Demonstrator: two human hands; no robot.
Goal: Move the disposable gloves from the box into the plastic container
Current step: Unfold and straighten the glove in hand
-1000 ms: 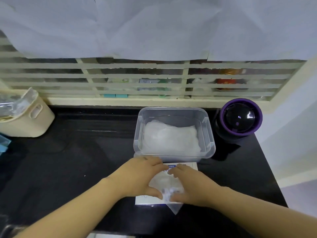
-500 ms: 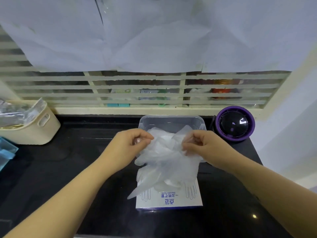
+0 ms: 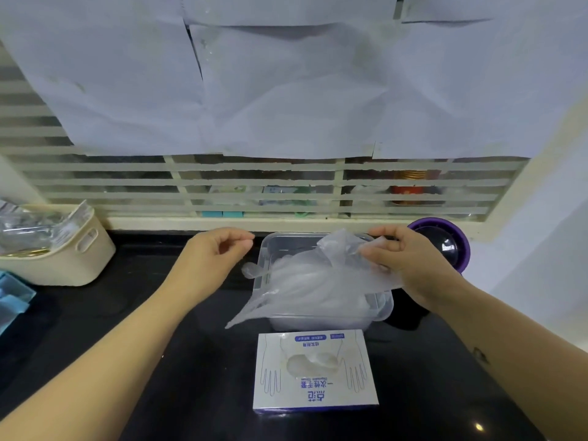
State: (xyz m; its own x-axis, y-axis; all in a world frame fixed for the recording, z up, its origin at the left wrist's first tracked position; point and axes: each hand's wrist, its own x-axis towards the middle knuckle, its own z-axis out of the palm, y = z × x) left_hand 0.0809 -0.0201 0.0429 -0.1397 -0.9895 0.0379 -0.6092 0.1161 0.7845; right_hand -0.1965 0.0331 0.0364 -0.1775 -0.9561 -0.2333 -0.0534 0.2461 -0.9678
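The gloves [image 3: 318, 275] you held up over the box [image 3: 315, 393] with both hands half a second ago now lie across the plastic container [image 3: 383, 308] at the back of the countertop [image 3: 159, 345], with tips trailing over its left rim. Your left hand [image 3: 213, 259] has let go, its fingers loosely curled on nothing, while your right hand [image 3: 410, 265] pinches the bunch's far end. More gloves show in the box's slot, so this looks like one load of several.

gloves [image 3: 305, 278]: clear, draped over container [image 3: 381, 308] | box [image 3: 315, 374]: flat, just before it
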